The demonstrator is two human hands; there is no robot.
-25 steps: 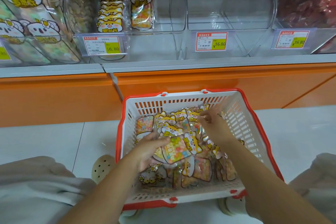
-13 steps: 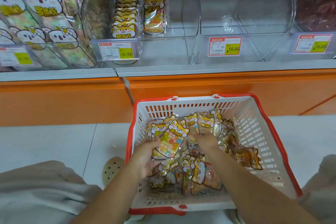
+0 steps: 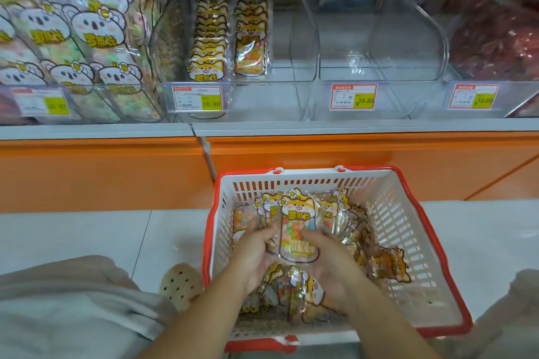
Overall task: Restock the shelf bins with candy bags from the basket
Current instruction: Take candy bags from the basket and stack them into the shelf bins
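Left hand [image 3: 256,248] and right hand [image 3: 331,265] seemingly share a pinching grip on one glossy, fox-shaped candy bag [image 3: 296,230] over the slotted plastic basket [image 3: 393,213].

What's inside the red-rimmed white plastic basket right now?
The red-rimmed white plastic basket holds loose clear candy bags with yellow fox-face tops. The left hand and right hand hold one upright bag between them. Bags under the hands and forearms are covered.

Forearms extended forward, close together; left hand [image 3: 256,253] and right hand [image 3: 329,265] grip candy bag [image 3: 297,230] sides.
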